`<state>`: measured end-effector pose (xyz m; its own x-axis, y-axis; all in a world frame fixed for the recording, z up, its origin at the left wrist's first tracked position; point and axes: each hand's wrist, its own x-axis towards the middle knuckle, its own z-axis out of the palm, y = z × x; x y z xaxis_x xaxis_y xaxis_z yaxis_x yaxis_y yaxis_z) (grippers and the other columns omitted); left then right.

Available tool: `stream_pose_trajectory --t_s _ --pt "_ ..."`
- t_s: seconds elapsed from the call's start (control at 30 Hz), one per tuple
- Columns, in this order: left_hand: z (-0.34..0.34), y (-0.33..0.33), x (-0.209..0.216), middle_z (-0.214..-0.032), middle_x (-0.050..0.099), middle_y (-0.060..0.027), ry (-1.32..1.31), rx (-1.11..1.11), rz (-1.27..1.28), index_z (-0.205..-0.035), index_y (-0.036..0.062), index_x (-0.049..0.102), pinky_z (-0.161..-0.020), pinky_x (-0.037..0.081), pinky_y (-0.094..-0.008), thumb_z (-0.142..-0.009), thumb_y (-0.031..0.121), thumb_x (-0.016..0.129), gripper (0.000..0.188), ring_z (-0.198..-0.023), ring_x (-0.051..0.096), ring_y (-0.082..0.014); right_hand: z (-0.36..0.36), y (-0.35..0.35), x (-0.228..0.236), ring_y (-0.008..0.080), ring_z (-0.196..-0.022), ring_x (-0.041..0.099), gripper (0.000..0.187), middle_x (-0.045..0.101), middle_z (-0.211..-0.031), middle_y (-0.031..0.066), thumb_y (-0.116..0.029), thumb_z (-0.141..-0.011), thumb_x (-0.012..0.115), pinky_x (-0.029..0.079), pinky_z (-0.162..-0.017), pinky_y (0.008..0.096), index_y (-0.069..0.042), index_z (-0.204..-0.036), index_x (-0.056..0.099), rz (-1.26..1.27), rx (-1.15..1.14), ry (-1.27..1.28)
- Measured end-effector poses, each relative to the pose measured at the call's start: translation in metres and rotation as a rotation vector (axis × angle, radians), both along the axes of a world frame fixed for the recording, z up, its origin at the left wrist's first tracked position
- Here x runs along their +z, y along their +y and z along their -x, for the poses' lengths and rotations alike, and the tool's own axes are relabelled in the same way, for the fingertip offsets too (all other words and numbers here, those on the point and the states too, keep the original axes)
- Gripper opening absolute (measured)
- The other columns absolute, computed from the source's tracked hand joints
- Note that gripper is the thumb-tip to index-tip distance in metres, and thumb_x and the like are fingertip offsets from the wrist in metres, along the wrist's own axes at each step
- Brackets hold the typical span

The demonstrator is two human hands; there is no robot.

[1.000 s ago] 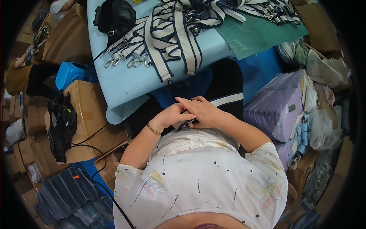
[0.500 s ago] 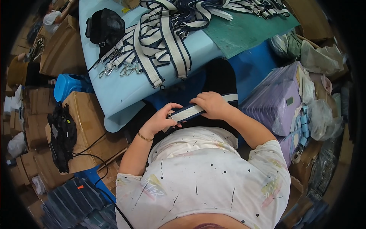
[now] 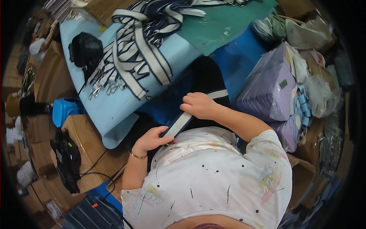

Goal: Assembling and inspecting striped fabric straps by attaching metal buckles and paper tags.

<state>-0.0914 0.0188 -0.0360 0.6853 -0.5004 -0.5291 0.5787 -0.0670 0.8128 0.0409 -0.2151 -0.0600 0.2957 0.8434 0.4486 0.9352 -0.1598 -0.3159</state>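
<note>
A white webbing strap with navy edges [image 3: 179, 123] runs slantwise above my lap. My left hand [image 3: 153, 139] pinches its lower end between thumb and fingers, close to my shirt. Farther up, my right hand [image 3: 199, 105] is closed around the strap, knuckles upward. Beyond that hand the strap goes on to the right, across my dark-clothed leg. Whatever is at the end under my left fingers is hidden. On the light blue table ahead lies a heap of similar straps [image 3: 135, 57], several with metal snap hooks [image 3: 114, 88] at the near left.
A black mesh pouch [image 3: 86, 49] lies on the table's left; a green sheet [image 3: 225, 28] covers its far right. Purple plastic-wrapped panels [image 3: 263, 86] stand at my right. At left are a blue stool [image 3: 65, 111], a cardboard box [image 3: 89, 141] with a black bag [image 3: 66, 160], and a cable.
My left hand has moved down toward my body and my right hand slightly left, so the strap slants more steeply. The whole view has shifted, with the table now farther left.
</note>
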Motion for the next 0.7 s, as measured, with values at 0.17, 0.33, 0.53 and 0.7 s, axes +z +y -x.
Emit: stream_pose_trajectory --t_s 0.17,0.33,0.53,0.7 --pt "0.002 0.004 0.020 -0.081 0.066 -0.0078 0.055 0.177 0.070 -0.098 -0.0039 0.060 -0.063 0.051 -0.0247 -0.090 0.011 0.057 0.018 -0.068 0.062 -0.0125 -0.012 -0.015 -0.002 0.0287 -0.092 0.063 0.051 0.062 -0.098 0.0111 -0.014 -0.073 0.067 0.051 -0.073 0.0401 -0.014 -0.121 0.048 0.533 -0.074 0.388" --pt "0.013 0.049 0.021 -0.063 0.058 -0.0115 -0.201 0.506 0.472 -0.109 -0.0081 0.052 -0.044 0.045 -0.0319 -0.087 0.016 0.055 0.033 -0.043 0.052 -0.0187 -0.068 -0.107 -0.002 0.0207 -0.079 0.063 0.052 0.064 -0.089 0.0076 -0.016 -0.071 0.076 0.050 -0.073 0.0320 -0.012 -0.119 0.056 0.254 -0.301 0.717" --pt "0.009 0.089 0.027 -0.056 0.049 -0.0047 -0.378 0.697 0.786 -0.114 -0.0114 0.051 -0.034 0.036 -0.0267 -0.093 0.017 0.043 0.037 -0.033 0.041 -0.0127 -0.123 -0.209 0.020 0.0071 -0.086 0.054 0.036 0.057 -0.090 -0.0030 -0.002 -0.073 0.069 0.043 -0.076 0.0195 -0.007 -0.107 0.059 -0.082 -0.405 1.404" --pt "-0.013 0.059 0.057 -0.061 0.049 -0.0065 -0.370 0.676 0.658 -0.116 -0.0105 0.050 -0.035 0.036 -0.0270 -0.094 0.016 0.042 0.036 -0.033 0.041 -0.0137 -0.164 -0.224 0.062 0.0064 -0.088 0.054 0.031 0.058 -0.092 -0.0039 -0.003 -0.074 0.066 0.044 -0.076 0.0184 -0.009 -0.103 0.060 -0.238 -0.421 1.343"
